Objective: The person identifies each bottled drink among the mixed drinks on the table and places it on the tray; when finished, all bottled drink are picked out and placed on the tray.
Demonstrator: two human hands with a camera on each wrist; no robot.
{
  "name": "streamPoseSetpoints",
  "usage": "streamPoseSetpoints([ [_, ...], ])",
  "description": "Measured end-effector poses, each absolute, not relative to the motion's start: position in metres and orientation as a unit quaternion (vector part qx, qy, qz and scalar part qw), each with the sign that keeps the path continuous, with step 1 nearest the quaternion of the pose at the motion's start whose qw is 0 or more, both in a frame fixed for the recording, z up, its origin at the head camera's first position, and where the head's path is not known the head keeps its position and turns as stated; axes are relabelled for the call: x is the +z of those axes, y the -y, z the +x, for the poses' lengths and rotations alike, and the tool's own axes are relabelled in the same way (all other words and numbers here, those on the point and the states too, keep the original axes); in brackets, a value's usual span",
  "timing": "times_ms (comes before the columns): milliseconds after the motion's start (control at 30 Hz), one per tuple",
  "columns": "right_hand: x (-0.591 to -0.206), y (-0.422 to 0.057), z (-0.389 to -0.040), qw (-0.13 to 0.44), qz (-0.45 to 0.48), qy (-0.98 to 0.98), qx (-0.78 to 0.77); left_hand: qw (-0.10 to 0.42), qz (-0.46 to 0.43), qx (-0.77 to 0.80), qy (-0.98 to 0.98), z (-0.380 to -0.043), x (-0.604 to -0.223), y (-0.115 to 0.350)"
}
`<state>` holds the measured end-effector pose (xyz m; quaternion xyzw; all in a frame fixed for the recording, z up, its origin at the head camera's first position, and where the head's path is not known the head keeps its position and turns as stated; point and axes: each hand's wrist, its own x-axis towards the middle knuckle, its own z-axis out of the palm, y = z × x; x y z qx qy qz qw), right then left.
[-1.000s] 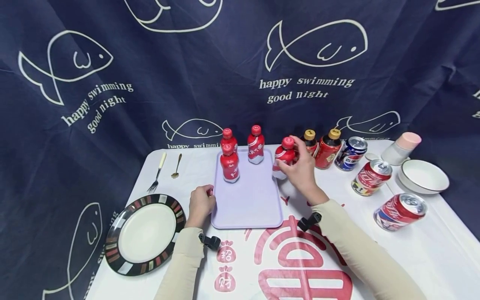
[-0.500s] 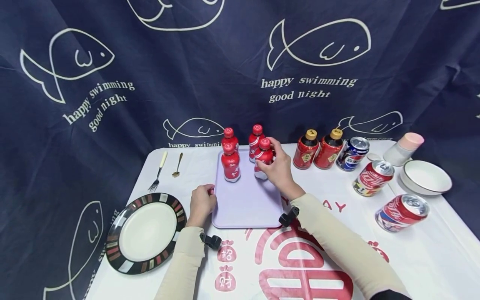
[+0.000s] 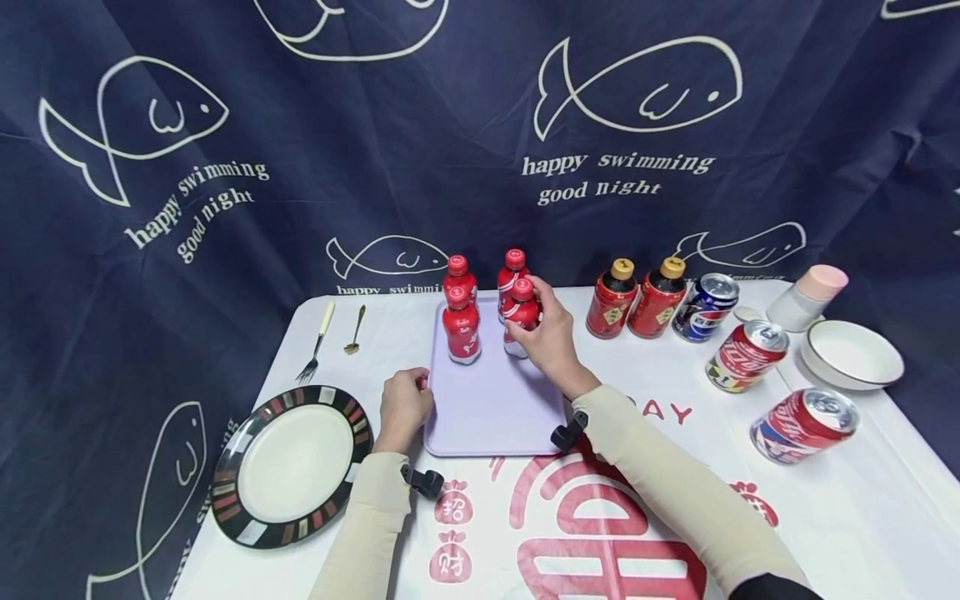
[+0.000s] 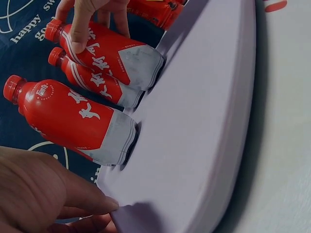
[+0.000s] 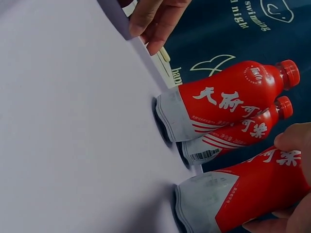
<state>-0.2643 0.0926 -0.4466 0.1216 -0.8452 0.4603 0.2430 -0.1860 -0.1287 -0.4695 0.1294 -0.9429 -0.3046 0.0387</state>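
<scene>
By the curled fingers of the right hand [image 3: 553,340], a red 可樂 bottle [image 3: 522,314] is gripped on or just above the lilac tray [image 3: 495,408], its edge pinched by the left hand [image 3: 403,410]; “happy swimming” is printed on the curtain [image 3: 450,125].

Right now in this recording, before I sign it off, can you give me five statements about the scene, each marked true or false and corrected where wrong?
1. The right hand grips a red-capped bottle. True.

2. The left hand holds the fork. False: it holds the left edge of the tray.

3. The fork lies on the striped-rim plate. False: it lies on the table, beyond the plate.

4. Two yellow-capped bottles stand to the right of the tray. True.

5. The blue can lies on its side. False: it stands upright.
</scene>
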Motion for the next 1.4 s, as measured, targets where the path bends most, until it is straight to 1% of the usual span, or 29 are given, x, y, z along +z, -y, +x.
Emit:
streamPoseSetpoints([
  [867, -0.450, -0.092, -0.264, 0.236, 0.134, 0.852, 0.448, 0.031, 0.137, -0.299, 0.944, -0.185, -0.469, 0.126],
  [1067, -0.445, -0.100, -0.260, 0.228, 0.134, 0.840, 0.474, 0.029, 0.138, -0.303, 0.943, -0.184, -0.469, 0.126],
  [1200, -0.437, -0.116, -0.256, 0.255, 0.133, 0.823, 0.490, 0.031, 0.137, -0.301, 0.943, -0.183, -0.468, 0.126],
  [1300, -0.429, -0.133, -0.253, 0.300, 0.126, 0.812, 0.484, 0.030, 0.137, -0.303, 0.942, -0.182, -0.468, 0.125],
  [1400, -0.419, -0.151, -0.253, 0.360, 0.112, 0.793, 0.478, 0.028, 0.134, -0.307, 0.942, -0.182, -0.467, 0.125],
])
